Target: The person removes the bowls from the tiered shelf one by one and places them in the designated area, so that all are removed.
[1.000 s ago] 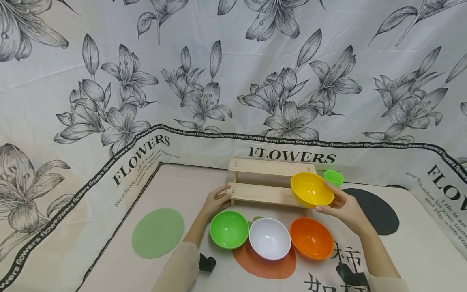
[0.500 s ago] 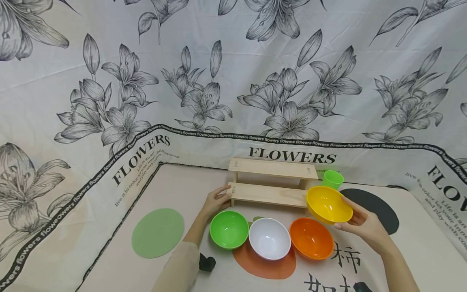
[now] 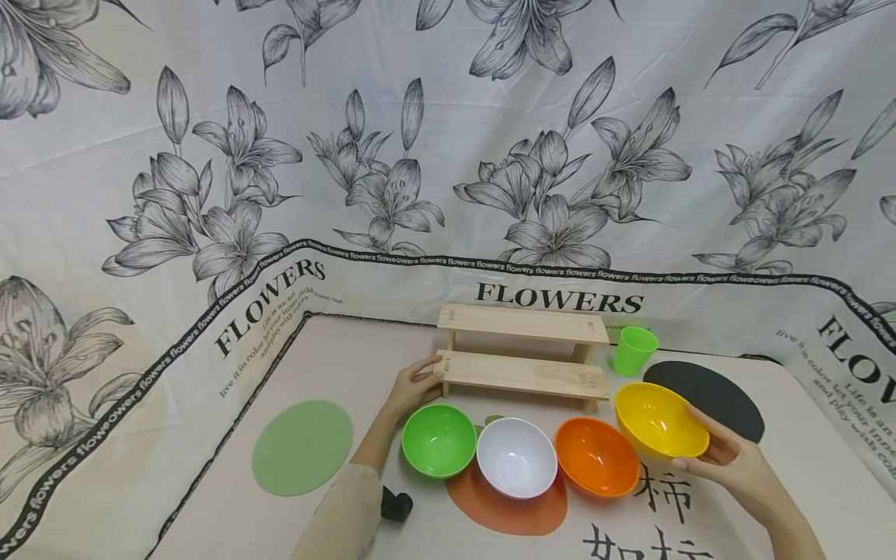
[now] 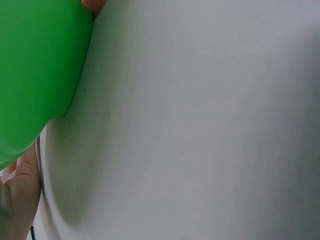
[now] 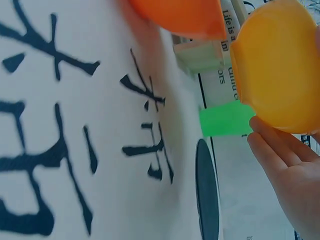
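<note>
My right hand grips the right rim of a yellow bowl, thumb and fingers on either side of it. In the right wrist view the yellow bowl is raised above the tabletop. Just left of it sits an orange bowl, then a white bowl and a green bowl, in a row. My left hand holds the left end of the lower step of a wooden two-step rack. In the left wrist view the green bowl covers part of that hand.
A green cup stands right of the rack, near a dark printed oval on the cloth. A green printed circle lies at the left. Flower-printed fabric rises behind the rack.
My right hand has carried the yellow bowl from in front of the rack's right end rightward and toward me, beside the orange bowl. The green cup is now fully visible. The left hand stays put.
</note>
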The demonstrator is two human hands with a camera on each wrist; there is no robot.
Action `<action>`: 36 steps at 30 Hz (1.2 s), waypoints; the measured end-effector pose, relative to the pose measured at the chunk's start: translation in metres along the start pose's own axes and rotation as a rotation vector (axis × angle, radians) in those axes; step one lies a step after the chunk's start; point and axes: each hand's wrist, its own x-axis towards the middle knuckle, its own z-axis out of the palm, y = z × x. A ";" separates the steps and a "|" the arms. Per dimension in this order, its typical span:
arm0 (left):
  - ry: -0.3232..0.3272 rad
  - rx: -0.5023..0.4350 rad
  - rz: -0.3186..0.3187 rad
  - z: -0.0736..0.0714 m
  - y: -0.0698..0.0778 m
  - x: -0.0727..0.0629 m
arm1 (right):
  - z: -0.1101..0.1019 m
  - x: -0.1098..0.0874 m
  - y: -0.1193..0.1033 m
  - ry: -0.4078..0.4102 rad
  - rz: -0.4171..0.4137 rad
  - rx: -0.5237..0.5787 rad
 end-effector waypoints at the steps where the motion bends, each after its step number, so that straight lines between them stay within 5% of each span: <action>1: 0.002 0.004 0.000 0.000 0.000 0.000 | -0.001 -0.001 0.004 0.000 0.020 -0.003; 9: 0.009 0.009 -0.007 -0.001 -0.001 0.001 | -0.009 -0.012 0.019 -0.052 0.250 -0.063; 19: -0.005 0.000 -0.001 0.000 0.002 0.001 | -0.011 -0.017 0.044 -0.122 0.402 -0.084; 29: -0.054 -0.006 -0.009 0.007 0.023 -0.012 | -0.010 -0.028 0.028 -0.185 0.466 -0.065; 36: -0.056 0.003 -0.014 0.006 0.024 -0.012 | -0.009 -0.030 0.031 -0.206 0.464 -0.037</action>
